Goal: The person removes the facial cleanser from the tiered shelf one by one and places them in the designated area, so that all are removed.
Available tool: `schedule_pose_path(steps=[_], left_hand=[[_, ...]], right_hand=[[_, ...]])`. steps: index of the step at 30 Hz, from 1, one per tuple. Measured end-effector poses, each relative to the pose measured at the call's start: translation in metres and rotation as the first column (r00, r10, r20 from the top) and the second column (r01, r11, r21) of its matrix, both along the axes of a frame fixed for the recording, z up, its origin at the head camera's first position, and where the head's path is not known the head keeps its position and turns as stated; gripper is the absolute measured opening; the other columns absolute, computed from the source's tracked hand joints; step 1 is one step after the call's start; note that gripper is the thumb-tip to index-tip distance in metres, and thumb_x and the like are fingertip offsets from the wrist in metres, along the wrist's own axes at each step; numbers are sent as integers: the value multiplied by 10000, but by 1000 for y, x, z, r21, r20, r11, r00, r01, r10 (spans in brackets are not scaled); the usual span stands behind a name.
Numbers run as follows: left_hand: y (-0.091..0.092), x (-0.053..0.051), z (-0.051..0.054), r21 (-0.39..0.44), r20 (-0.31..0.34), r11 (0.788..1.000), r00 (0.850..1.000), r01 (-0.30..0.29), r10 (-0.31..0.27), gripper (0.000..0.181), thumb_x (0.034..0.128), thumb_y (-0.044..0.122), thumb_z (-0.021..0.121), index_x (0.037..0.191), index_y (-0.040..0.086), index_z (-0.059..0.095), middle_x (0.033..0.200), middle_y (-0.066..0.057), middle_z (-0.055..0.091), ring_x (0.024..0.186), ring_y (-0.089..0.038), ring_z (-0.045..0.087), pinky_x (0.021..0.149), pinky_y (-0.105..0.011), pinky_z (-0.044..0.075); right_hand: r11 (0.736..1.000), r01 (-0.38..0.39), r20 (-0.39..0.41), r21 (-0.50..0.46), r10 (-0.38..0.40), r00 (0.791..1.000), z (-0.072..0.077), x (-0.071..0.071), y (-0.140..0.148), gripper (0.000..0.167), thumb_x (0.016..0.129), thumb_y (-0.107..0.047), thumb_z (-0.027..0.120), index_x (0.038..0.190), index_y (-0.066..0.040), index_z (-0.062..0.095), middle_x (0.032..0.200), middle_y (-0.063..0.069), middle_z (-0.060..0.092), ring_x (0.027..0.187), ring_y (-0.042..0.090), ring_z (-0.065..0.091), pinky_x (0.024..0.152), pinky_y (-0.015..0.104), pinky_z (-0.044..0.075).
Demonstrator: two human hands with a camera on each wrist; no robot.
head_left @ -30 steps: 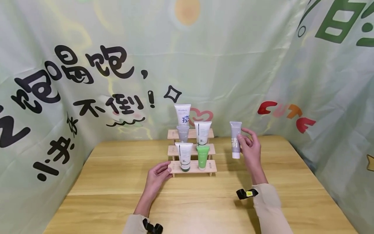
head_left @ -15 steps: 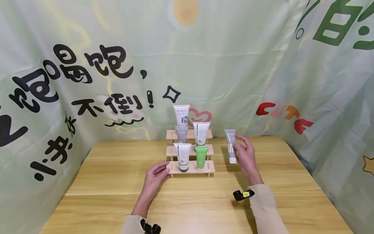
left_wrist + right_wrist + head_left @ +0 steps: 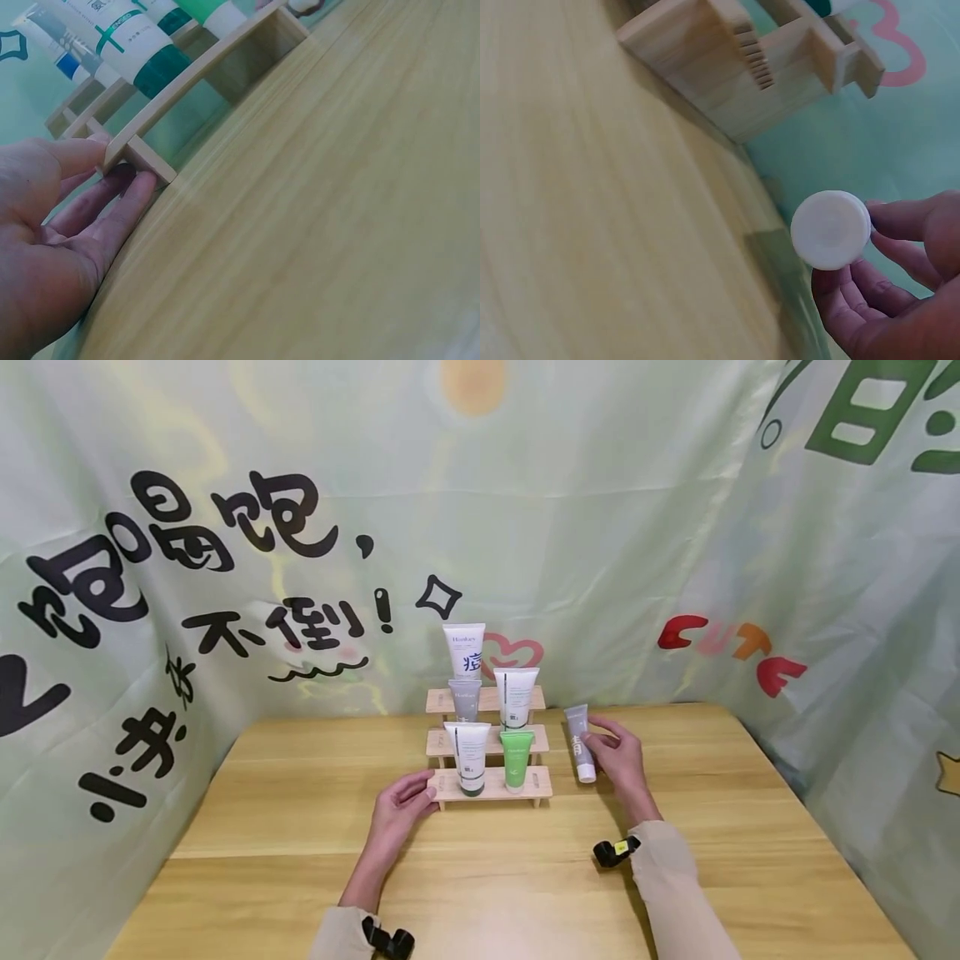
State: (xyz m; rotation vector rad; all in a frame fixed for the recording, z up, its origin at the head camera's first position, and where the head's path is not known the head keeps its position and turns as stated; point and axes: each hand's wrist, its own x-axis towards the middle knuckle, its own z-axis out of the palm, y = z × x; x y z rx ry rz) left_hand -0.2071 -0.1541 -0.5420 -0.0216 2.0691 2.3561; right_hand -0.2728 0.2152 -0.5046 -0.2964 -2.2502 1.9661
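Grey tube pinched in the right hand, just right of the frame's centre.
Its long axis runs near upright, white cap lowest, top leaning slightly left; fingers and thumb grip it from its right side. The wooden stand lies to its left, apart from it, with the left hand gripping the front step's left end; the right hand is nearer the stand's right end.

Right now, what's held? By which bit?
Right fingers hold a gray tube by its body above the cap; left fingers, a wooden stand by its front left end.
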Motion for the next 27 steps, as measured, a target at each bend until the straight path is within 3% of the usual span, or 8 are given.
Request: schedule_pose_path(steps=[6,10,13,20,27], left_hand=[[0,1,-1,16,-9,1000,1000,-1,1,378,938,-25,720,1305,-69,641,1259,-283,645,1044,-230,696,904,-351,632],[1,1,-3,21,-4,1000,1000,1,0,380,942,-22,717,1310,-74,636,1260,-284,643,1041,-219,697,905,-347,632],[1,2,-4,29,-5,1000,1000,-11,11,375,942,-27,714,1306,-78,637,1254,-284,647,1033,-217,702,901,-348,634],[-1,2,-3,43,-8,999,1000,-11,11,372,939,-47,708,1301,-90,634,1244,-296,647,1029,-218,706,904,-355,634],[-1,0,-1,27,-2,1000,1000,-1,1,377,941,-33,712,1308,-75,635,1254,-289,642,1064,-253,692,916,-351,628]], right_hand=[[994,-3,5,108,2,1000,-9,-4,-4,391,1003,-149,688,1376,-49,630,1229,291,653,983,248,649,664,186,591],[976,0,-8,218,2,1000,-12,-6,-6,364,1000,-146,690,1350,-53,647,1165,265,685,983,297,660,671,215,582],[954,-13,-30,300,23,999,-12,-7,-9,359,997,-143,692,1338,-38,651,1134,258,700,982,323,671,704,261,590],[924,-19,-49,382,41,998,-12,-7,-12,336,1004,-138,676,1311,-1,655,1145,270,689,1022,371,664,796,422,627],[905,13,-34,424,2,999,-14,-8,-9,242,1004,-177,689,1164,1,726,1105,204,709,998,317,648,785,337,570]])
